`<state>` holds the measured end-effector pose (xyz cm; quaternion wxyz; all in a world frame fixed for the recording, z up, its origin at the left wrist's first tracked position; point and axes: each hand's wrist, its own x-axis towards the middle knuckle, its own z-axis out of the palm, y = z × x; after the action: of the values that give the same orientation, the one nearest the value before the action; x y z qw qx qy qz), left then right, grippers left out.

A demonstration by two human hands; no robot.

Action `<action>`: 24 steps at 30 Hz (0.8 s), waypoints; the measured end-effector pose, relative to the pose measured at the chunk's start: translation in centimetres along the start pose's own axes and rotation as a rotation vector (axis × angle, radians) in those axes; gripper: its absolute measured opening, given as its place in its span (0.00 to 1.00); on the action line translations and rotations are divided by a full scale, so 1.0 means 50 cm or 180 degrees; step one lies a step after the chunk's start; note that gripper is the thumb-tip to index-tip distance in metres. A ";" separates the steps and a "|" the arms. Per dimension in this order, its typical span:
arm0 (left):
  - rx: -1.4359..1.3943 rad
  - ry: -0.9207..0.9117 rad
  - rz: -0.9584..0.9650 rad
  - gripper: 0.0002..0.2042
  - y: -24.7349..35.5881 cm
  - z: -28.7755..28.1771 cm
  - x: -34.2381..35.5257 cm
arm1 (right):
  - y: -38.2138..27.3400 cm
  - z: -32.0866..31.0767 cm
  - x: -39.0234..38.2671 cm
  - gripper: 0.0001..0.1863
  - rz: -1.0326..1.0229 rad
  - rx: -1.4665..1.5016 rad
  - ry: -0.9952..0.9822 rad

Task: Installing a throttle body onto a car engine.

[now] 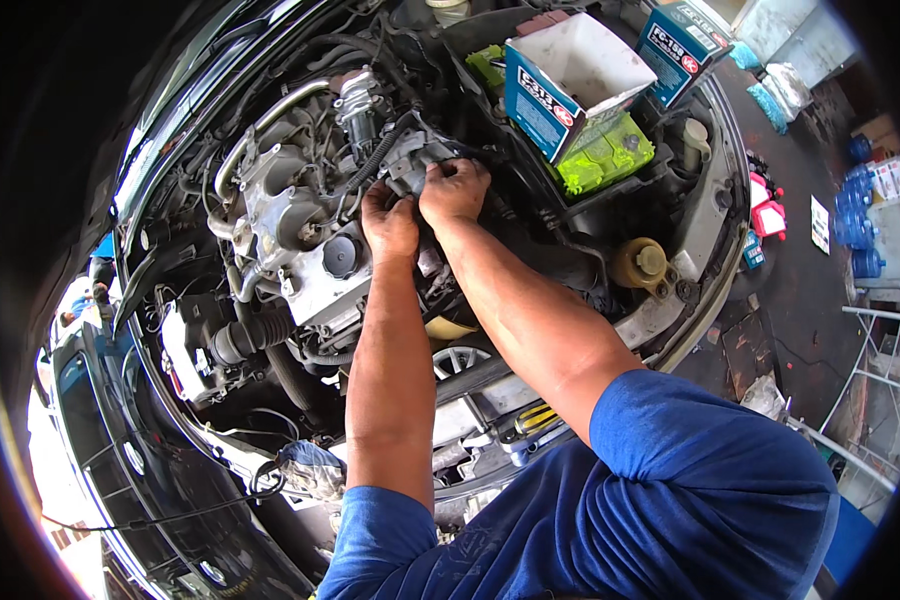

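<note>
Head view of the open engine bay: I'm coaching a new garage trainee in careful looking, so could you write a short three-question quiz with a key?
1. True or false: the left hand and right hand are spread far apart.
2. What does the open box sit on?
A) floor
B) battery
C) black cap
3. Fill the gap: the person's sleeves are ____.

Key: 1. False; both are close together at a grey metal part. 2. B. 3. Blue.

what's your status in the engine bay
Left fingers, right fingers at grey engine part; grip unclear. Black corrugated hose close beside left fingers. Open-topped box off right.
</note>
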<state>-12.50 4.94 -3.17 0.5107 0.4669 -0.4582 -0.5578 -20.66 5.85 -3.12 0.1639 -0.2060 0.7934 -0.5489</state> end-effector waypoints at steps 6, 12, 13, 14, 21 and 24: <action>-0.0039 0.0022 0.0005 0.25 -0.016 -0.033 0.007 | -0.023 -0.010 -0.021 0.15 0.0368 0.0328 -0.0363; -0.0030 0.0160 0.0043 0.27 -0.016 -0.032 0.003 | -0.025 -0.010 -0.016 0.18 0.0498 0.0137 -0.0471; 0.0003 0.0129 0.0066 0.27 -0.013 -0.027 0.002 | -0.019 -0.009 -0.011 0.18 0.0473 0.0124 -0.0476; 0.0082 0.0143 0.0088 0.27 -0.010 -0.021 0.000 | -0.012 -0.008 -0.005 0.17 0.0501 0.0225 -0.0472; 0.0474 0.0248 0.0270 0.27 -0.018 -0.030 0.003 | 0.012 0.008 -0.006 0.14 0.0346 0.0634 -0.0403; 0.0268 0.0226 0.0201 0.27 -0.023 -0.025 0.004 | 0.017 0.014 0.009 0.15 0.0437 0.0492 -0.0406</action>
<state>-11.43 4.76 -4.50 0.5239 0.4929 -0.4773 -0.5047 -20.82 5.33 -4.20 0.2665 -0.1725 0.7488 -0.5818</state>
